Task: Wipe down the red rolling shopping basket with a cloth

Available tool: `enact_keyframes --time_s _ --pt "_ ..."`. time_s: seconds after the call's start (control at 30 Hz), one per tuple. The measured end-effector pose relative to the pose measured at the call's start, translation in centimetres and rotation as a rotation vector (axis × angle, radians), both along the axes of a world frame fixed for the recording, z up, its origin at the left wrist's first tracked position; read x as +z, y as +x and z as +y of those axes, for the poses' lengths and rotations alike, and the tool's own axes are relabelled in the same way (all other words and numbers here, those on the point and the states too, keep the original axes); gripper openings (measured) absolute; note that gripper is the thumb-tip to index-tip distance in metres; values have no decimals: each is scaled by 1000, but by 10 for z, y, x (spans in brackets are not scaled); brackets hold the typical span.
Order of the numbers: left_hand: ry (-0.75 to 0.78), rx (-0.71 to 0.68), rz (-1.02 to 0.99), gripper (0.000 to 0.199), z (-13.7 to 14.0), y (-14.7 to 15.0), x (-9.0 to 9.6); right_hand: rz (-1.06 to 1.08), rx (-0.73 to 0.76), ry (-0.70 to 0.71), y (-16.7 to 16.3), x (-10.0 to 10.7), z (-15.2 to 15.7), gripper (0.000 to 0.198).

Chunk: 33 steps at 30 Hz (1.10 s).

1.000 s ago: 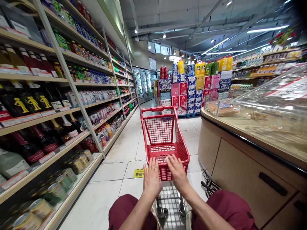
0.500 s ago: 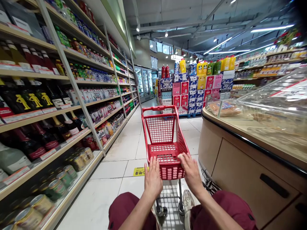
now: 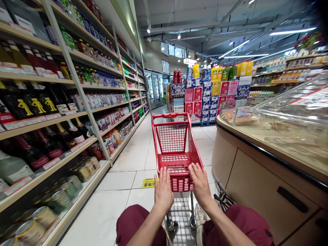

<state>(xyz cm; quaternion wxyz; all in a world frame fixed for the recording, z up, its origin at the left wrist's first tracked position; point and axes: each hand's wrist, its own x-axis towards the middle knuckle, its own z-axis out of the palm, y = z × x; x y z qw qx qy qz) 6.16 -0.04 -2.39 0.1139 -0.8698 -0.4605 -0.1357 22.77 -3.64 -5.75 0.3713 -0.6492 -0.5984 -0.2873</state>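
Straight ahead of me stands a red shopping cart (image 3: 172,136), its plastic basket of open mesh. My left hand (image 3: 163,191) lies against the near left corner of the basket, fingers stretched out and palm down. At the near right corner, my right hand (image 3: 200,182) rests with its fingers extended over the rim. Neither hand wraps round the cart. The cart's wheels and lower frame show between my knees, close to a light perforated shoe (image 3: 200,218).
Shelves (image 3: 84,82) of bottles and cans line the left side. A curved wooden counter (image 3: 246,171) with clear covers stands close on the right, black cables (image 3: 222,198) at its base. Stacked drink boxes (image 3: 197,99) rise beyond the cart. A yellow sign (image 3: 148,183) marks the tiled floor.
My right hand has shifted slightly left along the basket's near rim, and its fingers now lie flatter. My left hand and the cart have stayed in place.
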Motion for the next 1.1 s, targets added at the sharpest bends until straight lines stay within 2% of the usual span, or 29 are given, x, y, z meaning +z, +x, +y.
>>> enact_keyframes --time_s 0.13,0.2,0.33,0.4,0.53,0.6,0.7,0.83,1.0,1.1 --pt "-11 -19 43 71 2 -4 3 -92 124 -8 -29 3 11 52" --pt "-6 -22 57 71 3 -6 2 -101 140 -10 -26 3 11 52" --pt "16 -27 39 74 3 -4 -2 11 3 -29 5 0 1 57" --pt "13 -30 20 75 2 -3 -4 43 -24 -15 4 -1 1 55" --pt "18 -45 14 71 4 -6 -4 -27 133 -7 -32 2 13 56" --pt "29 -32 11 69 9 -9 -1 -53 184 -11 -36 4 13 57" --pt "7 8 -2 64 17 -14 10 -3 103 0 -10 0 4 60" --pt "-50 -29 -9 49 24 -19 27 84 34 -22 27 -10 -4 59" --pt "-100 -43 -71 42 23 -19 45 94 92 -48 26 -19 9 55" --pt "-137 -62 -82 43 16 -12 50 116 115 -67 37 -19 15 52"
